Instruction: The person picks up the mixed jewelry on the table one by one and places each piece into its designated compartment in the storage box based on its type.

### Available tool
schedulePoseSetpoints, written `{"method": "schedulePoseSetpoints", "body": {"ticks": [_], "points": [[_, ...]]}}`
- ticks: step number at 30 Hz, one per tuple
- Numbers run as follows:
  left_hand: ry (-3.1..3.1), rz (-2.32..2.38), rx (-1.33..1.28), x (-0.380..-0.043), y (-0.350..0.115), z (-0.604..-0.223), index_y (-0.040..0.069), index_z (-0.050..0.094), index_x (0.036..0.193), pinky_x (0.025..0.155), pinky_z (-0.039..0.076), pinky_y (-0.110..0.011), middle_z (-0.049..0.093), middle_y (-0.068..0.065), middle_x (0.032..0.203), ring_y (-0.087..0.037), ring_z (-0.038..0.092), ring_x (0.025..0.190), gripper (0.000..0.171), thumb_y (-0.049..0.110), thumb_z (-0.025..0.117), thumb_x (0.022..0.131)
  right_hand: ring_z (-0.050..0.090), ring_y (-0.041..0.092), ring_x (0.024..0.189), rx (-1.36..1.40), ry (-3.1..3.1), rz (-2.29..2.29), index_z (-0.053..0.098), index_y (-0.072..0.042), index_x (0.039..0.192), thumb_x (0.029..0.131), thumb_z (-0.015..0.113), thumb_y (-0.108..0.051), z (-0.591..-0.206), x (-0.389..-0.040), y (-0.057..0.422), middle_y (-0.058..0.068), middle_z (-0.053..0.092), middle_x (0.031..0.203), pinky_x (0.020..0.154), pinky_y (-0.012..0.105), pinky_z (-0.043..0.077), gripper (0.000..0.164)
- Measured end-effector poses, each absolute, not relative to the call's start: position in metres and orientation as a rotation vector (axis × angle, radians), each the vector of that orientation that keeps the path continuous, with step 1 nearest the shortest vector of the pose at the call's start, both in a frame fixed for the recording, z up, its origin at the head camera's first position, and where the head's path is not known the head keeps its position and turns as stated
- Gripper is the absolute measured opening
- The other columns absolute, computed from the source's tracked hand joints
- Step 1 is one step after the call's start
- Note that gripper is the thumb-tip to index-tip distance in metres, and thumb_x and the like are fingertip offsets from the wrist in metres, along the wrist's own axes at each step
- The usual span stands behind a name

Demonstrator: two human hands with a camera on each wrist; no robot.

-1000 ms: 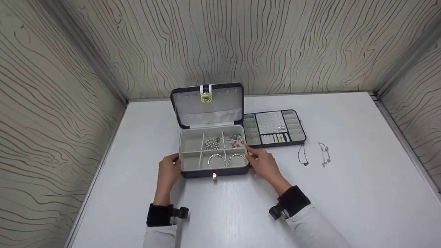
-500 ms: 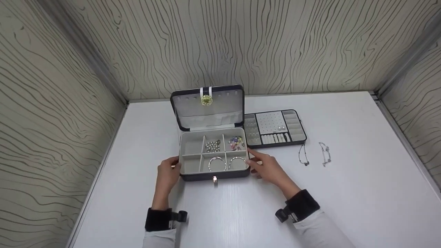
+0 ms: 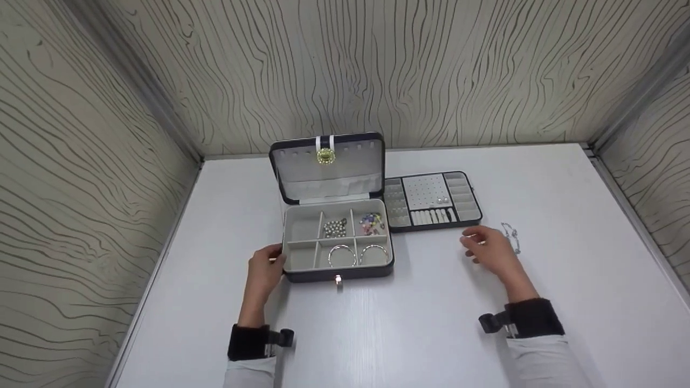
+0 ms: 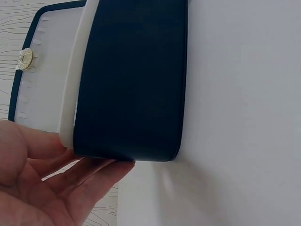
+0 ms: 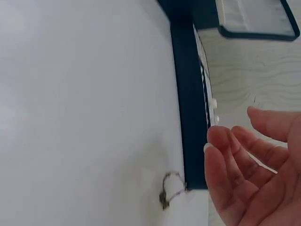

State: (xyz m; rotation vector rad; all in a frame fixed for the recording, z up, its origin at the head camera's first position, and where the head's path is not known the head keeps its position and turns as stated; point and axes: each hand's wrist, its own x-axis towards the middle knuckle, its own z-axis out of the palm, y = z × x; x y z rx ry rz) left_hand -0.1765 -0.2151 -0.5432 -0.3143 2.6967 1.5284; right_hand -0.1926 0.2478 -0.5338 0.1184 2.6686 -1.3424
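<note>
An open jewelry box (image 3: 302, 277), dark outside and pale inside, stands with its lid (image 3: 339, 189) raised. At its left side, my left hand (image 3: 265, 272) holds the wall, thumb at the cream rim; the left wrist view has the hand (image 4: 51, 179) at the box's end. My right hand (image 3: 493, 250) hovers over the table with nothing in its loosely bent fingers. Below it, in the right wrist view, a thin dark bracelet (image 5: 163, 195) lies on the table; the head view has it hidden behind the hand. Beyond the hand lies a silver bracelet (image 3: 516, 235).
A flat jewelry tray (image 3: 426, 186) with pearl studs (image 3: 442, 200) lies right of the box. In the box's compartments are pearl beads (image 3: 334, 229), colourful small pieces (image 3: 372, 223) and two bangles (image 3: 329, 256). A gold brooch (image 3: 325, 156) shows on the lid's strap. Patterned walls enclose the table.
The box slid slightly toward the person at first. My right hand has let go of its right side and moved right, over the dark bracelet. My left hand stays at the box.
</note>
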Motion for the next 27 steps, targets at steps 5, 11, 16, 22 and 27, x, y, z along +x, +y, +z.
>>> {"method": "schedulePoseSetpoints", "body": {"ticks": [5, 11, 16, 22, 27], "points": [[2.679, 1.527, -0.318, -0.178, -0.215, -0.543, -0.008, 0.059, 0.127, 0.076, 0.056, -0.034, 0.064, -0.022, 0.115, -0.031, 0.065, 0.1, 0.032, 0.004, 0.054, 0.098, 0.065, 0.022, 0.07, 0.386, 2.783, -1.18, 0.06, 0.008, 0.116, 0.097, 0.059, -0.017, -0.542, -0.196, 0.292, 0.019, 0.064, 0.094, 0.056, 0.029, 0.049, 0.032], [2.673, 1.509, -0.323, -0.178, -0.215, -0.544, -0.008, 0.059, 0.127, 0.077, 0.056, -0.035, 0.064, -0.022, 0.115, -0.029, 0.065, 0.099, 0.032, 0.004, 0.054, 0.098, 0.061, 0.025, 0.072, 0.639, 2.772, -0.965, 0.062, 0.003, 0.115, 0.096, 0.059, -0.024, -0.547, -0.193, 0.315, 0.021, 0.066, 0.096, 0.055, 0.035, 0.043, 0.034], [2.69, 1.5, -0.308, -0.178, -0.214, -0.544, -0.009, 0.058, 0.128, 0.076, 0.056, -0.035, 0.064, -0.023, 0.114, -0.029, 0.065, 0.099, 0.032, 0.004, 0.054, 0.098, 0.059, 0.033, 0.077, 0.659, 2.775, -0.87, 0.064, 0.004, 0.106, 0.094, 0.06, -0.026, -0.55, -0.195, 0.32, 0.024, 0.065, 0.095, 0.058, 0.041, 0.042, 0.032], [2.693, 1.481, -0.288, -0.177, -0.214, -0.542, -0.01, 0.057, 0.129, 0.077, 0.056, -0.035, 0.064, -0.022, 0.115, -0.029, 0.065, 0.1, 0.033, 0.004, 0.054, 0.098, 0.062, 0.043, 0.08, 0.66, 2.773, -0.813, 0.064, 0.01, 0.106, 0.093, 0.058, -0.017, -0.555, -0.195, 0.319, 0.032, 0.064, 0.099, 0.056, 0.045, 0.044, 0.03], [2.679, 1.47, -0.3, -0.177, -0.215, -0.542, -0.009, 0.056, 0.13, 0.077, 0.056, -0.035, 0.064, -0.022, 0.116, -0.029, 0.065, 0.1, 0.034, 0.004, 0.052, 0.099, 0.061, 0.045, 0.08, 0.634, 2.759, -0.817, 0.058, 0.015, 0.108, 0.096, 0.051, -0.012, -0.558, -0.198, 0.315, 0.035, 0.061, 0.1, 0.056, 0.045, 0.045, 0.03]]}}
